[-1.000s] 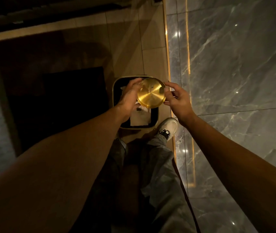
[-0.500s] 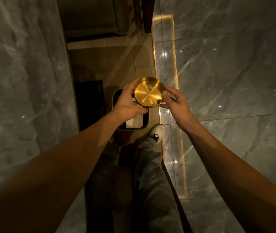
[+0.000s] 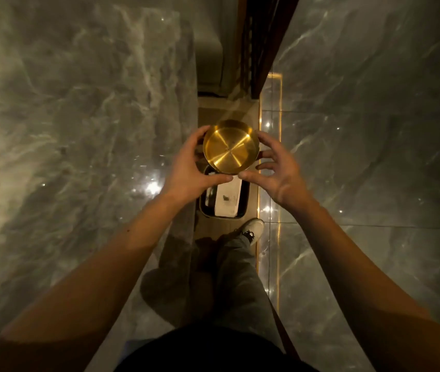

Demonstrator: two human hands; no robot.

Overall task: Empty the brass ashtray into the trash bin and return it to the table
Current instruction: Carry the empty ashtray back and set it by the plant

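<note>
A round brass ashtray is held upright in front of me, its shiny inside facing the camera with nothing in it. My left hand grips its left rim, thumb under the near edge. My right hand holds the right rim with thumb and fingertips, the other fingers spread. Below the ashtray on the floor stands the trash bin, a dark liner inside with white paper in it. The ashtray and my hands cover its far half.
A grey marble table top fills the left side, its edge running beside the bin. Glossy marble floor with a lit gold strip lies to the right. My legs and a white shoe stand just before the bin.
The ashtray has turned from tilted over the bin to level and has risen. My view has swung left, bringing the marble table top into sight. Both hands still hold it.
</note>
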